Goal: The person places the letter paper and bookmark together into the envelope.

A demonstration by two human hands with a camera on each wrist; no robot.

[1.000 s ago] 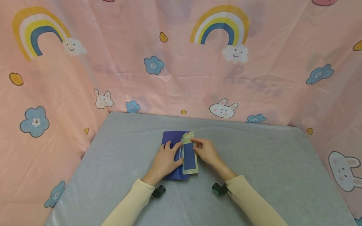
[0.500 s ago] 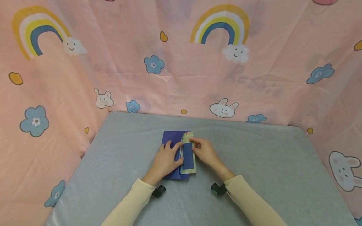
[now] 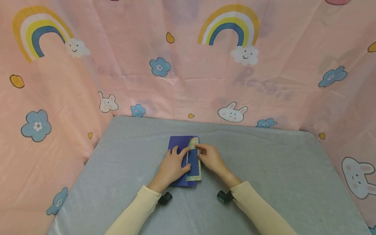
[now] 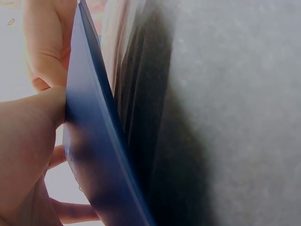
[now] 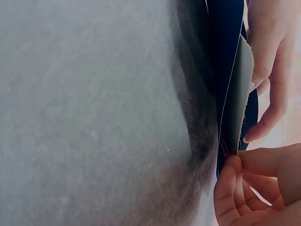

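Note:
A flat purple-blue folder (image 3: 178, 142) lies on the table in the head view. My left hand (image 3: 171, 166) rests on it with fingers spread, its thumb and index fingertip at the left edge of a narrow card (image 3: 193, 163). That card has a pale green patterned border and a blue middle, and overlies the right part of the folder. My right hand (image 3: 212, 159) pinches the card's right edge near the top between thumb and fingers. In the right wrist view, the card's greyish underside (image 5: 241, 84) stands against a blue sheet of the folder (image 5: 228, 42), and a bit of red shows by the fingertips.
A grey cloth-covered table (image 3: 279, 169) spreads around the hands. Behind and beside it hangs a pink curtain (image 3: 188, 88) with rainbows, flowers and rabbits. Small dark devices (image 3: 165, 198) sit at both wrists.
The card has slid a little to the left over the folder, and my right hand has moved left with it. The left hand and the folder have stayed in place.

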